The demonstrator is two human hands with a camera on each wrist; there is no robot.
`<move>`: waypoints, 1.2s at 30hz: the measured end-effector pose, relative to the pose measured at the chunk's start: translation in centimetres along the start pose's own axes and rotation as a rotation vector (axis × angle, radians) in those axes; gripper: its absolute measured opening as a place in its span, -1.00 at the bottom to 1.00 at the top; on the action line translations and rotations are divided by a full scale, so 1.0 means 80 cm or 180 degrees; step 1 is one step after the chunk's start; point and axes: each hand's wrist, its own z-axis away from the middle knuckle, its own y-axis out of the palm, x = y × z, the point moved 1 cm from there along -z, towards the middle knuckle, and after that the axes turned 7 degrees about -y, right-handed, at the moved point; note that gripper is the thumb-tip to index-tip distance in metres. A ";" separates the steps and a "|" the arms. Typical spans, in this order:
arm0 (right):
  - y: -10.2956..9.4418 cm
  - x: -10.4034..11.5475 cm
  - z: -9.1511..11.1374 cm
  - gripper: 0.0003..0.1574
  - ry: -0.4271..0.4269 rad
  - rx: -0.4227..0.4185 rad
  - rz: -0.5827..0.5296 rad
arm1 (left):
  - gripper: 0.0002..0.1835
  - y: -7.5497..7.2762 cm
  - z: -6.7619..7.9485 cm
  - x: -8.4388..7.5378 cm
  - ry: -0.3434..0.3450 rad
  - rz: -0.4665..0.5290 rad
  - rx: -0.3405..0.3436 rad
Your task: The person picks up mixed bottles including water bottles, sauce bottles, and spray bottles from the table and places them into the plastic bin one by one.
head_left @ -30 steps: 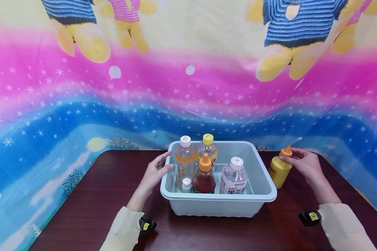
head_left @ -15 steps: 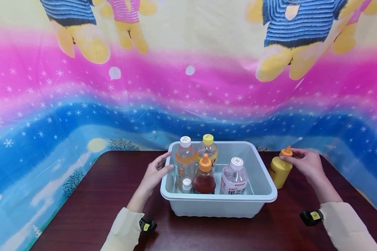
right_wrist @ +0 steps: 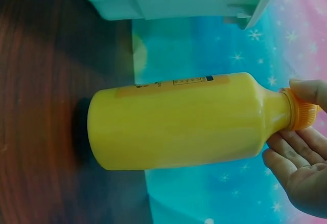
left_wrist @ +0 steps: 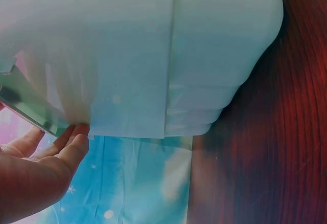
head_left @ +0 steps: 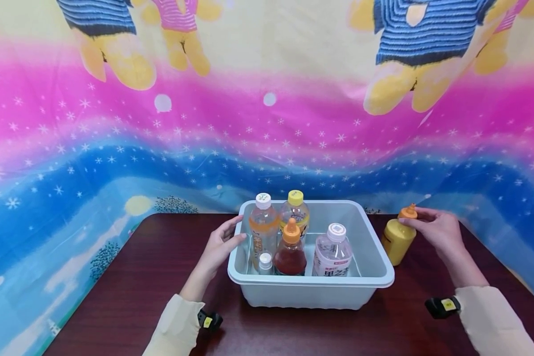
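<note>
In the head view my right hand pinches the orange cap of a yellow squeeze bottle. Thumb and fingers meet at the cap in the right wrist view, below which the yellow body hangs slightly tilted. Whether its base touches the table I cannot tell. The bottle stands outside the right end of a pale blue plastic bin. At the bin's left end, my left hand touches the rim with its fingertips. The left wrist view has these extended fingers against the rim's edge.
Inside the bin are a white-capped bottle, a yellow-capped bottle, an orange-nozzled bottle of dark red liquid, a small white-capped bottle and a pink-labelled bottle. A printed cloth hangs behind the dark wooden table.
The yellow squeeze bottle and my right hand have shifted slightly to the right and up. My left hand stays at the bin's left rim.
</note>
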 end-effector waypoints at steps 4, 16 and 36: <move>-0.005 0.011 0.000 0.00 0.0045 -0.0028 0.0011 | -0.46 0.000 0.000 0.000 0.0001 0.0016 -0.0002; -0.015 0.040 0.003 -0.04 0.0090 -0.0307 0.0132 | -0.46 0.000 -0.001 0.000 -0.0020 0.0020 -0.0023; -0.035 0.067 0.004 -0.04 -0.0095 -0.0508 -0.0018 | -0.46 0.000 -0.002 0.001 -0.0033 0.0002 -0.0009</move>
